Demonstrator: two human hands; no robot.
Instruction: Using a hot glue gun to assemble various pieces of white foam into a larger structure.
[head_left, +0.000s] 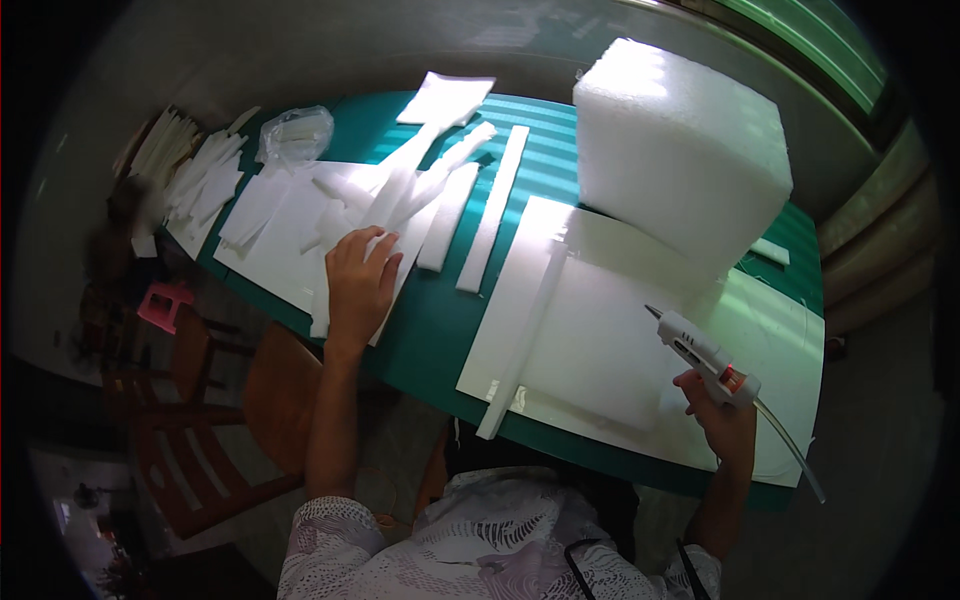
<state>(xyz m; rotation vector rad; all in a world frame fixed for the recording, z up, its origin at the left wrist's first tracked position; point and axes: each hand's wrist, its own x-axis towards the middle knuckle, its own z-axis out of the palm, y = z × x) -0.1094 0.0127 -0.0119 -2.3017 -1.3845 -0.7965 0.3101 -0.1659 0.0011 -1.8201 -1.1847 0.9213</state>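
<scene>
In my right hand (722, 418) is a white hot glue gun (695, 343), its nozzle pointing up and left over a large white sheet (610, 340). A clear glue stick (790, 447) sticks out of the gun's back end, and a small red-orange light glows on its side. My left hand (358, 285) is over the pile of white foam strips (395, 190), with fingers apart and slightly bent. Its fingertips are by the near end of one strip; whether they touch it I cannot tell. A long narrow strip (530, 330) lies along the sheet's left side, its near end over the table edge.
A big white foam block (680, 150) stands at the back right of the green table (420, 330). Two separate foam strips lie mid-table, one of them long (495, 210). A clear plastic bag (297, 135) and more strips (205, 180) are at left. Wooden chairs (280, 395) stand beside the table.
</scene>
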